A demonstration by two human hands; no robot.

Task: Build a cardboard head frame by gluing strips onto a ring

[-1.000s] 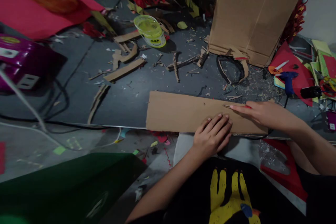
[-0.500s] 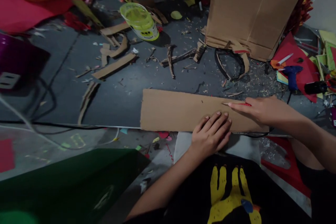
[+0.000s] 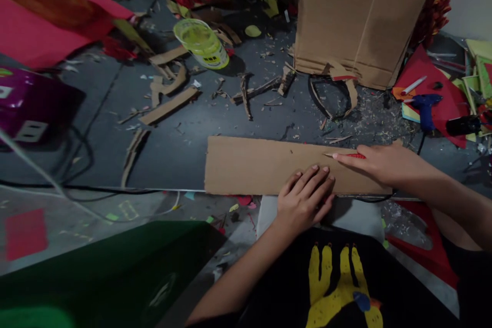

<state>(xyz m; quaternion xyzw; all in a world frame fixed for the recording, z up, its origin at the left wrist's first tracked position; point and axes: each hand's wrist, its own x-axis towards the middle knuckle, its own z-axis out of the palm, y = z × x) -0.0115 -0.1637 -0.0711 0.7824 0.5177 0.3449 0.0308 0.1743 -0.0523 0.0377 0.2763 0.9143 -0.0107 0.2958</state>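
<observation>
A flat rectangle of brown cardboard point(image 3: 246, 166) lies lengthwise along the near edge of a dark gray table point(image 3: 180, 151). Our left hand point(image 3: 305, 197) rests on it palm down, fingers slightly spread and holding nothing. Our right hand point(image 3: 372, 159) has its fingers closed around a slim red-handled tool point(image 3: 355, 156), possibly a craft knife, its thin tip at the cardboard's surface.

Beyond, cardboard scraps point(image 3: 169, 105) and fine crumbs litter the tabletop. A clear tub with a yellow-green tint point(image 3: 207, 48) stands among them, and a tall cardboard box point(image 3: 346, 20) rises behind the curved strip point(image 3: 332, 97). At far right, a blue glue gun point(image 3: 426, 110) lies on red paper point(image 3: 442, 92); at far left sit a glossy purple case point(image 3: 34, 102) and a bright pink sheet point(image 3: 46, 25). Below the table we see a gray floor point(image 3: 154, 207) dotted with paper bits, and a dark green surface point(image 3: 107, 271) at lower left.

The cardboard's near long side runs along the table edge, close to our body. The barest stretch of tabletop lies to its left, between it and a curled scrap point(image 3: 132, 156); beyond its far side, a narrow strip separates it from the debris.
</observation>
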